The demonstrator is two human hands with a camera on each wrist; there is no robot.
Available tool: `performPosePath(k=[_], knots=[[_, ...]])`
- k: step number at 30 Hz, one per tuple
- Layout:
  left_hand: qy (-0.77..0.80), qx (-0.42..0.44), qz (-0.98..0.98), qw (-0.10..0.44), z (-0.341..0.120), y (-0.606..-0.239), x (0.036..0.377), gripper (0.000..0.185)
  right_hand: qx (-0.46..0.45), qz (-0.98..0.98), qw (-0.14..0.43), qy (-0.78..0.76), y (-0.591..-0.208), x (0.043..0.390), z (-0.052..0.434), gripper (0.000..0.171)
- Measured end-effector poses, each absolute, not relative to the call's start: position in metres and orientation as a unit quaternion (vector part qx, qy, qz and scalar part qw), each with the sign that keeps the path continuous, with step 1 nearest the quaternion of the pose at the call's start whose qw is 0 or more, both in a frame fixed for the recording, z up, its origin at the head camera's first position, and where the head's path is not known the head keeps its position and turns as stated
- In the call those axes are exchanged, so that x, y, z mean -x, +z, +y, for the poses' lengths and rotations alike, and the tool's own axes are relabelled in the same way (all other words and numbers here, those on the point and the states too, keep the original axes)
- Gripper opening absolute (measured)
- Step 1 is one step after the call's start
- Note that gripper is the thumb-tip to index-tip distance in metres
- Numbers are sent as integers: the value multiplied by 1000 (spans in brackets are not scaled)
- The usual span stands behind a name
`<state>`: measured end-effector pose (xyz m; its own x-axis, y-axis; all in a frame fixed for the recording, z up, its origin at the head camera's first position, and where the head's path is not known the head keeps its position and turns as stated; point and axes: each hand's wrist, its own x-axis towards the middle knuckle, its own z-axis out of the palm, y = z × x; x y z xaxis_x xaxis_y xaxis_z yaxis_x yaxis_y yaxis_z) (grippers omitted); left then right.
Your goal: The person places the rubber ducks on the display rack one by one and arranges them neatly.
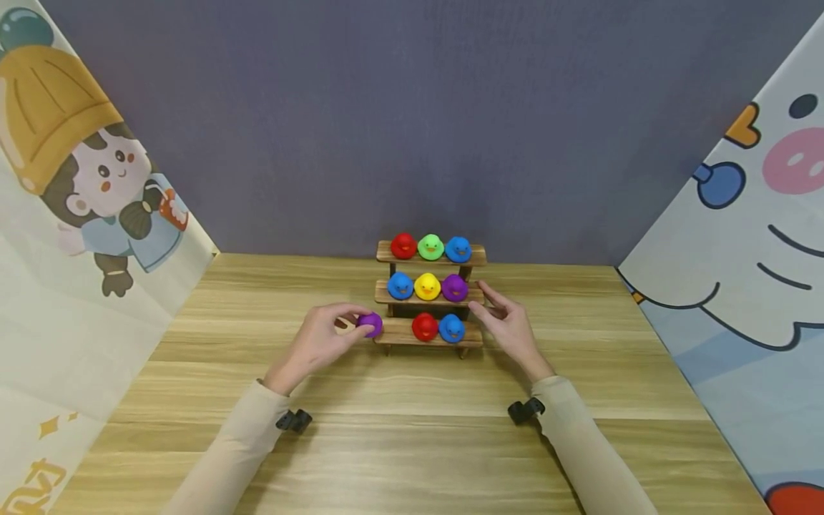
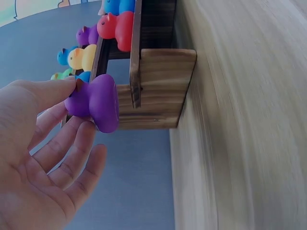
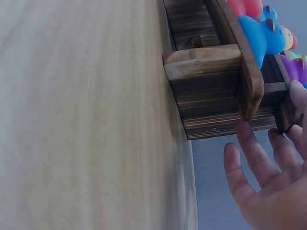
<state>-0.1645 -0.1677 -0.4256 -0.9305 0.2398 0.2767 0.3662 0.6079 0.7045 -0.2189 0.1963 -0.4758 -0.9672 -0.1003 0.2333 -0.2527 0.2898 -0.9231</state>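
Note:
My left hand (image 1: 325, 332) pinches a purple rubber duck (image 2: 98, 103) between thumb and fingertips, at the left end of the bottom tier of a small three-tier wooden stand (image 1: 399, 331). In the left wrist view the duck is beside the board's end; whether it touches the wood I cannot tell. A red duck (image 1: 425, 327) and a blue duck (image 1: 452, 328) sit on that bottom tier. At the stand's right end is my right hand (image 1: 511, 329), thumb and fingers loosely extended around the middle board's end, close to another purple duck (image 1: 455, 287). Its contact is unclear.
On the middle tier a blue duck (image 1: 400, 286) and a yellow duck (image 1: 428, 286) stand beside the purple one. Red (image 1: 403, 246), green (image 1: 430, 247) and blue (image 1: 458, 249) ducks line the top tier. A grey wall panel (image 1: 412, 129) rises behind the wooden table (image 1: 412, 443).

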Motion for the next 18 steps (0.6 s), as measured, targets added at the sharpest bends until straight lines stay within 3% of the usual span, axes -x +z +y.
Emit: performPosePath(k=[18], knots=[[-409, 190, -891, 57, -145, -427, 167, 26, -106, -802, 64, 584, -475, 218, 196, 59]])
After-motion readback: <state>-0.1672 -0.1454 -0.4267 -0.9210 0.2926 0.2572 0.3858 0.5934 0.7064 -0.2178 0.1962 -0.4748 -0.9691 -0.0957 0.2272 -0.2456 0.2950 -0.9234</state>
